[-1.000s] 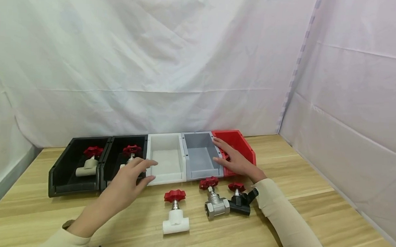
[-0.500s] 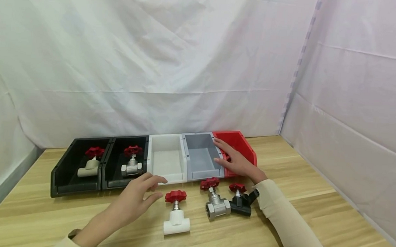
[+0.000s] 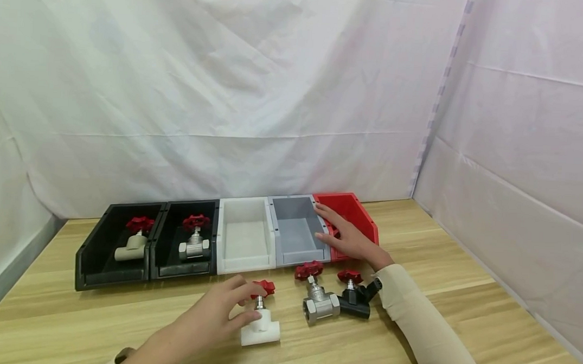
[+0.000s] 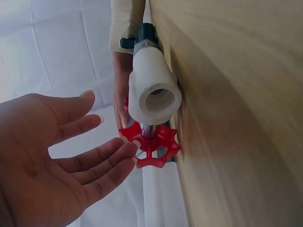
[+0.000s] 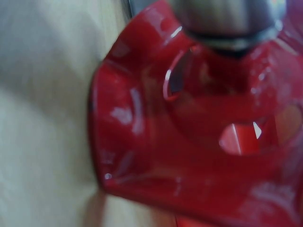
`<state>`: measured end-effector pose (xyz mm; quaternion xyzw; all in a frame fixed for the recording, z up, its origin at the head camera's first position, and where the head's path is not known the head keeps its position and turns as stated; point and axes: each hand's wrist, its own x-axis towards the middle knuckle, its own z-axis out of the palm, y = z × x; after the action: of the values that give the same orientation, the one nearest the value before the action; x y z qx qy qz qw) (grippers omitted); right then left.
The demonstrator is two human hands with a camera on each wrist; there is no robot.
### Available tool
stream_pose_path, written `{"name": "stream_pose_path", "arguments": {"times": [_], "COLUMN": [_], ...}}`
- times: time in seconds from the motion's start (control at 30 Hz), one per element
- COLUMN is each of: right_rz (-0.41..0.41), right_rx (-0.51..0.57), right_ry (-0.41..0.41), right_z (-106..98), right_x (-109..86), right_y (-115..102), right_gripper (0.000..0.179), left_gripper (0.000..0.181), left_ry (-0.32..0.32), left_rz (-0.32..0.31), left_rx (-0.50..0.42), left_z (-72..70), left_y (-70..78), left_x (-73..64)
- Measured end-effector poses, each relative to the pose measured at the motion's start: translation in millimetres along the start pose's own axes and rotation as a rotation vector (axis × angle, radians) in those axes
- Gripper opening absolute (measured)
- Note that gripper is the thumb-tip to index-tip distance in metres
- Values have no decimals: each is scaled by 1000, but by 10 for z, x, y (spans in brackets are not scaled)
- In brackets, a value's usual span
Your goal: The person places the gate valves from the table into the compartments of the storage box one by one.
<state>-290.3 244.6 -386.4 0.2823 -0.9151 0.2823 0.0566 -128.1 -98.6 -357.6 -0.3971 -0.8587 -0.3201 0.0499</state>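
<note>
My left hand (image 3: 209,317) is at the white plastic tee valve (image 3: 260,335), its fingertips at the red handwheel (image 3: 268,287). Seen from the left wrist, the fingers are lightly bent, the thumb stands apart and nothing is gripped; whether the fingertips touch the wheel (image 4: 161,150) I cannot tell. My right hand (image 3: 347,239) rests over the edge between the grey bin (image 3: 302,257) and the red bin (image 3: 368,223), fingers spread and holding nothing. A metal valve (image 3: 321,306) and a black valve (image 3: 354,308) lie below it. A red handwheel (image 5: 142,118) fills the right wrist view.
At the left, one black bin (image 3: 113,280) holds a beige valve (image 3: 132,248); the other black bin (image 3: 182,269) holds a metal valve (image 3: 194,247). A white bin (image 3: 246,264) stands between the black and grey ones. White curtains (image 3: 217,92) enclose the wooden table (image 3: 463,276).
My left hand has moved from in front of the right-hand black bin, toward me and rightward, to the white valve. My right hand has stayed in place.
</note>
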Motion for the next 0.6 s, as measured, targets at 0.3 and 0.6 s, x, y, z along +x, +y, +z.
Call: {"name": "stream_pose_path", "arguments": {"times": [0.3, 0.6], "right_rz": [-3, -25], "right_rx": [-1, -2], "right_ry": [0, 5], "right_z": [-3, 10], "right_x": [-2, 5], "right_y": [4, 33], "right_gripper": [80, 79], "left_gripper": [40, 52], "left_ry": [-147, -175], "left_rz": [-135, -138], "left_rx": [-47, 16], "left_z": [79, 121], "left_y": [53, 54], "left_x": [5, 9]}}
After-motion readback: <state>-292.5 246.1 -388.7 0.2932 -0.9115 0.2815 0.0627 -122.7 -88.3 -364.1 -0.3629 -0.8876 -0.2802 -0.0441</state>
